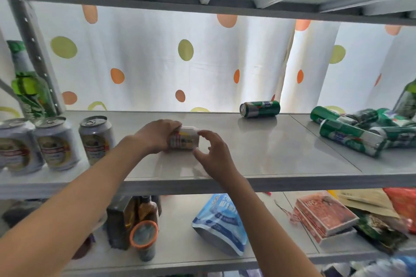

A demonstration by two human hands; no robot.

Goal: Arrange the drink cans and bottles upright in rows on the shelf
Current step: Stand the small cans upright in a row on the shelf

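White curtain cloth with orange and green polka dots (157,63) hangs behind the grey metal shelving, and the pale glossy shelf board (258,153) fills the middle of the head view. Centre stage: the left hand (155,136) is wrapped over a silver drink can with a red and yellow label (184,139), fingers curled over its top and clamped on it, the can lying tilted on its side on the board. The right hand (213,153) sits just beside the can's right end, thumb and fingers spread apart, fingertips close to the can; whether they touch it, hard to say. Over on the left, three upright silver cans with red and yellow labels (56,141) stand in a row near the front edge, and a tall green glass bottle (29,87) stands upright behind them by the shelf post. Far back, right of centre, a single green and silver can (260,109) lies on its side. At the right end, a heap of green and silver cans (360,132) lies toppled together. Down on the lower shelf, a blue and white pouch (221,220) and a red box (324,213).
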